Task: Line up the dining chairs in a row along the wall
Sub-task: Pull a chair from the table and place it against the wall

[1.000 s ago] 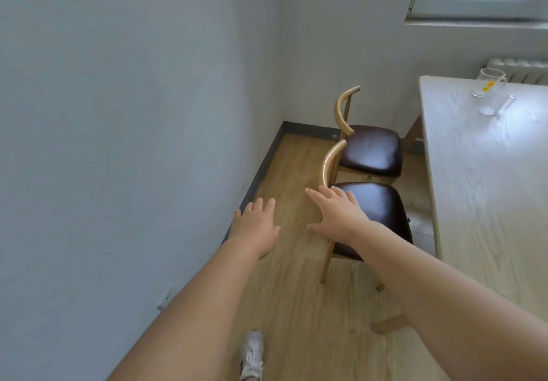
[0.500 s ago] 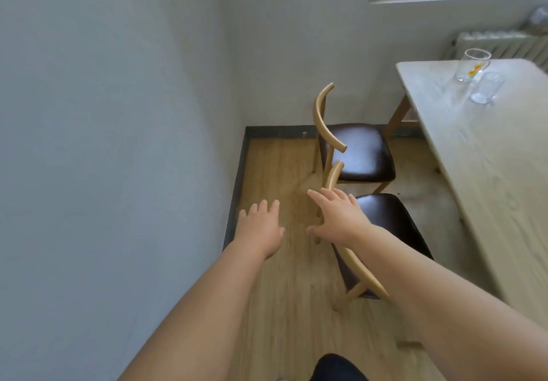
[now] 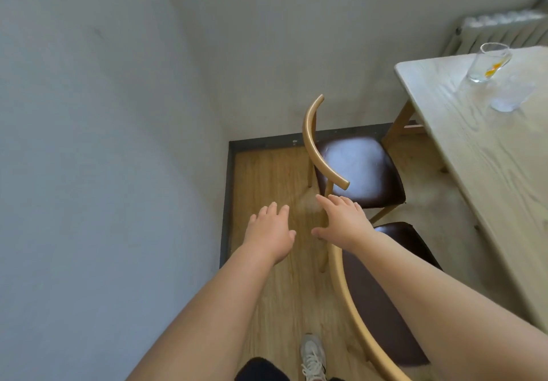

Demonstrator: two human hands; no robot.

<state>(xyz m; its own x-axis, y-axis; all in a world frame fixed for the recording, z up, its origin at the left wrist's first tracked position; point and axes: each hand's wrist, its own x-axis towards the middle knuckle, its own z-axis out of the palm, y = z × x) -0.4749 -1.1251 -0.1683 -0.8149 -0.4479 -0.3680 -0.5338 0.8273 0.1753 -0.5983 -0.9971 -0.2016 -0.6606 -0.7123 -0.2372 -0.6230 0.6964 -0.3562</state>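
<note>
Two dining chairs with curved wooden backrests and dark brown seats stand between the left wall and the table. The far chair (image 3: 360,170) sits near the room's corner. The near chair (image 3: 382,297) is right below me, its backrest arching under my right arm. My right hand (image 3: 344,220) hovers with fingers spread over the front end of the near chair's backrest; I cannot tell whether it touches. My left hand (image 3: 271,233) is open, palm down, above the bare floor strip beside the wall.
A pale wooden table (image 3: 486,155) fills the right side, with two clear glasses (image 3: 489,63) near its far end. A radiator (image 3: 501,30) and window sill are on the back wall. A dark baseboard (image 3: 226,202) edges the left wall. My shoe (image 3: 312,357) shows at the bottom.
I have stepped closer to the chairs and the view has tilted down; both chairs appear nearer and larger. Both hands stay spread open and now reach further toward the far chair.
</note>
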